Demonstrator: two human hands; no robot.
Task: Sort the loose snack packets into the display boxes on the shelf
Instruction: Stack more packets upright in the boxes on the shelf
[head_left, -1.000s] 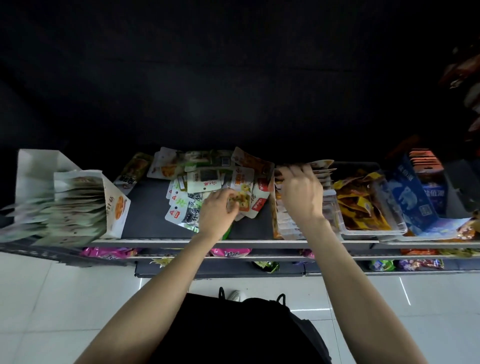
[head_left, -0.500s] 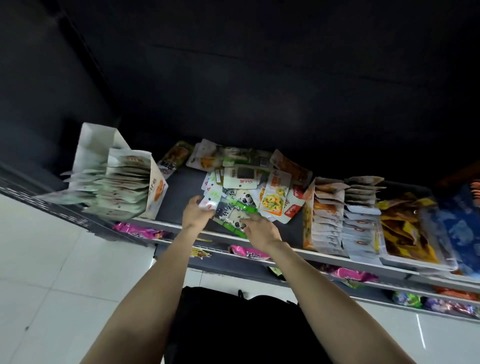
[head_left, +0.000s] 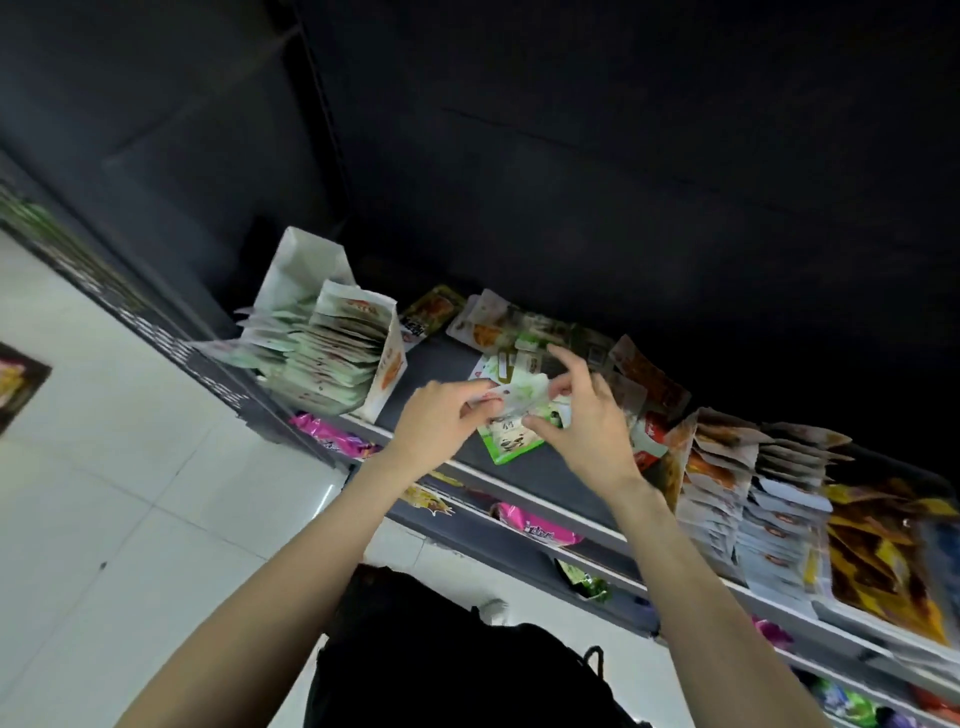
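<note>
Standing at the shelf's (head_left: 545, 470) left, a full box (head_left: 387, 369) sits beside the left hand (head_left: 441, 423) and right hand (head_left: 584, 423), both pinching one pale packet (head_left: 519, 397) above the loose pile (head_left: 524, 338), other boxes (head_left: 737, 499) further right.

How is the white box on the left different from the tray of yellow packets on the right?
The white box is tall cardboard, its pale packets standing in a row. The tray is low, its yellow packets heaped flat. Both sit on the top shelf, filled with snacks.
</note>
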